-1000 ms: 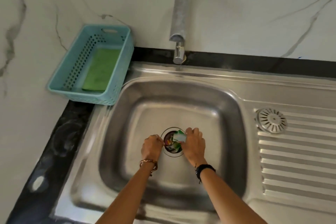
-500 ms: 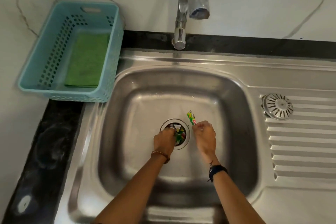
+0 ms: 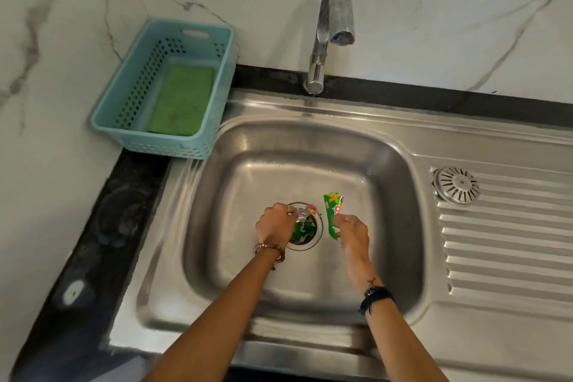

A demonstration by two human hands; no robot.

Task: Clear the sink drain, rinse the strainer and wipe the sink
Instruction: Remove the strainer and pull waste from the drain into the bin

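A green wrapper (image 3: 333, 214), its printing too blurred to be read, is pinched in the right hand (image 3: 352, 231) beside the drain (image 3: 305, 226), where crumpled wrappers (image 3: 304, 223) are gripped by the left hand (image 3: 274, 225).

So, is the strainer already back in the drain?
No, the strainer lies on the draining board, while wrappers still fill the drain.

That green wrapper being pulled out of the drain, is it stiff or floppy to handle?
Probably floppy and very light: the green wrapper looks thin and creased, pinched at its lower part by the right hand. Its glossy film may be slippery if wet.
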